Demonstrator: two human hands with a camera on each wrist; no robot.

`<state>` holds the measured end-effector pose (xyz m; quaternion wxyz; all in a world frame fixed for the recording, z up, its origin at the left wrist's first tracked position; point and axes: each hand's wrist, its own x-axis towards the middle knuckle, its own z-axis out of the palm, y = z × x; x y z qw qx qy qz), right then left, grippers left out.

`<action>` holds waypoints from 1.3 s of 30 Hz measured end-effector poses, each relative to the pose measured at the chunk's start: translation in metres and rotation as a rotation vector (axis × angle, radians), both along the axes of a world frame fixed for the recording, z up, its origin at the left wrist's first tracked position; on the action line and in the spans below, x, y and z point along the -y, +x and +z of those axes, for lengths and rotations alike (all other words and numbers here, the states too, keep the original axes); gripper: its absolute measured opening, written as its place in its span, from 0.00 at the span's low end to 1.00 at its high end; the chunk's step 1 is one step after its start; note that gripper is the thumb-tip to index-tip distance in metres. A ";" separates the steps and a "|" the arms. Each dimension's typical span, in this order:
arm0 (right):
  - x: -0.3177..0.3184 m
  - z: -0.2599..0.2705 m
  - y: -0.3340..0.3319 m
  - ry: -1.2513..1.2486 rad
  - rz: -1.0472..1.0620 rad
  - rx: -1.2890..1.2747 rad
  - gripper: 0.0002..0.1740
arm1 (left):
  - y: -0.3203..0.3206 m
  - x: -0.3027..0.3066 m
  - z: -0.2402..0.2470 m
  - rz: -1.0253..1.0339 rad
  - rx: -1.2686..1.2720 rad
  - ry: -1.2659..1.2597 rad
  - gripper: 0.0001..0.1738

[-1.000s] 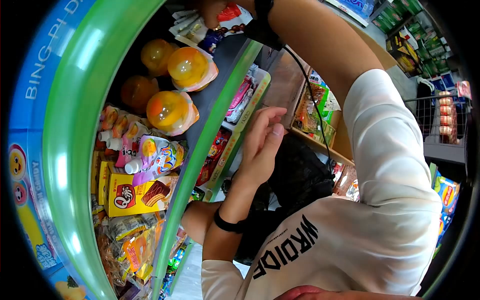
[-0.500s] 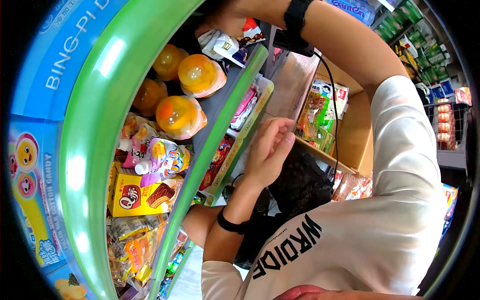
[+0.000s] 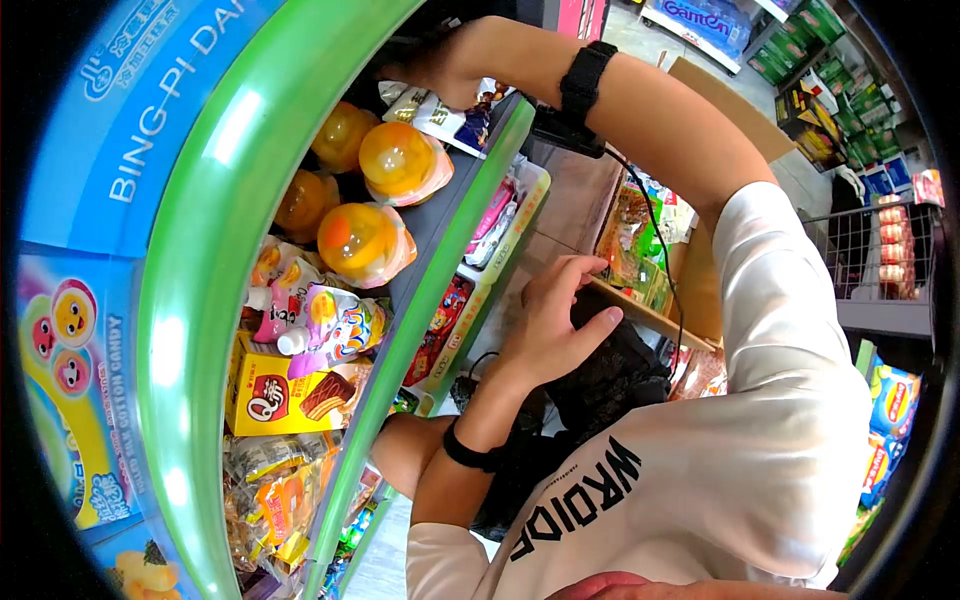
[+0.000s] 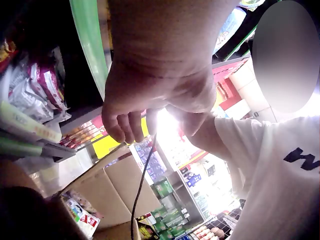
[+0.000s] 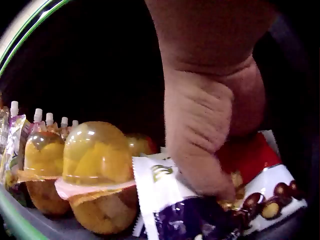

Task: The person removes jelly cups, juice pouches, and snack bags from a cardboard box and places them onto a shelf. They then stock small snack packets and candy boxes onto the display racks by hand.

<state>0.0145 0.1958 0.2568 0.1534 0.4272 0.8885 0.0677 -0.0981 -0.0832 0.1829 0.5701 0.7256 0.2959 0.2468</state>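
Inside the green-edged shelf, my right hand (image 3: 450, 72) reaches down to the snack packets. In the right wrist view its fingers curl at a white-and-purple snack packet (image 5: 170, 192) and grip it; the fingertips are partly hidden. Beside that lies a red-and-white packet (image 5: 272, 182) printted with chocolate-coated nuts. Several domed clear cups of yellow fruit (image 3: 365, 243) stand right by these packets. My left hand (image 3: 555, 320) hangs in front of the shelf with loosely bent fingers and nothing in it; the left wrist view shows the same hand (image 4: 160, 95) from close up.
Spouted pouches (image 3: 345, 325), a yellow cake box (image 3: 270, 395) and bagged snacks (image 3: 280, 500) fill the shelf further along. The green shelf edge (image 3: 450, 235) runs before them. An open cardboard box (image 3: 700, 290) of packets stands behind my left hand. A black cable (image 3: 660, 225) hangs from the right wrist.
The head view has shifted, so the shelf appears further right. My right hand has moved among the packets, and the white-and-purple one shows more now. My left thumb has spread away from the fingers.
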 end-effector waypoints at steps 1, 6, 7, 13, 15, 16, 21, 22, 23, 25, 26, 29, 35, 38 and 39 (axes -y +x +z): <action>-0.001 0.000 0.002 -0.018 -0.010 0.030 0.62 | 0.000 0.000 0.001 -0.002 -0.001 0.006 0.28; -0.034 -0.018 0.026 -0.257 0.001 -0.502 0.41 | -0.002 0.000 0.003 -0.059 0.045 -0.005 0.30; -0.043 -0.023 0.028 -0.382 -0.026 -0.695 0.34 | -0.002 0.000 0.002 -0.056 0.044 -0.006 0.30; 0.004 -0.041 -0.007 0.146 -0.176 -0.476 0.38 | 0.004 0.003 -0.006 -0.086 0.035 0.024 0.31; -0.006 -0.051 -0.007 0.185 -0.076 -0.547 0.42 | 0.007 0.005 -0.007 -0.072 0.065 0.009 0.31; -0.006 -0.051 -0.010 0.186 -0.081 -0.554 0.42 | 0.006 0.006 -0.007 -0.076 0.058 0.008 0.31; -0.003 -0.053 -0.010 0.310 -0.112 -0.584 0.42 | 0.006 0.006 -0.006 -0.124 -0.046 0.108 0.34; 0.001 -0.052 -0.007 0.314 -0.112 -0.584 0.42 | 0.006 0.005 -0.005 -0.125 -0.046 0.113 0.34; 0.007 -0.053 -0.002 0.346 -0.082 -0.574 0.40 | 0.005 0.005 -0.005 -0.122 -0.052 0.114 0.34; 0.011 -0.056 0.004 0.379 -0.044 -0.563 0.38 | 0.005 0.004 -0.004 -0.112 -0.057 0.120 0.34; 0.012 -0.061 0.006 0.414 -0.026 -0.569 0.38 | 0.004 0.005 -0.003 -0.112 -0.058 0.119 0.34; 0.010 -0.066 0.004 0.513 -0.005 -0.584 0.37 | 0.007 0.006 -0.009 -0.102 -0.041 0.143 0.34; 0.018 -0.047 0.003 0.373 -0.086 -0.505 0.35 | 0.009 0.007 -0.003 -0.126 -0.087 0.205 0.35; 0.010 -0.056 0.002 0.297 -0.004 -0.608 0.34 | 0.009 0.008 -0.002 -0.134 -0.083 0.206 0.35; 0.008 -0.061 0.001 0.305 0.025 -0.650 0.33 | 0.009 0.008 -0.001 -0.137 -0.082 0.184 0.35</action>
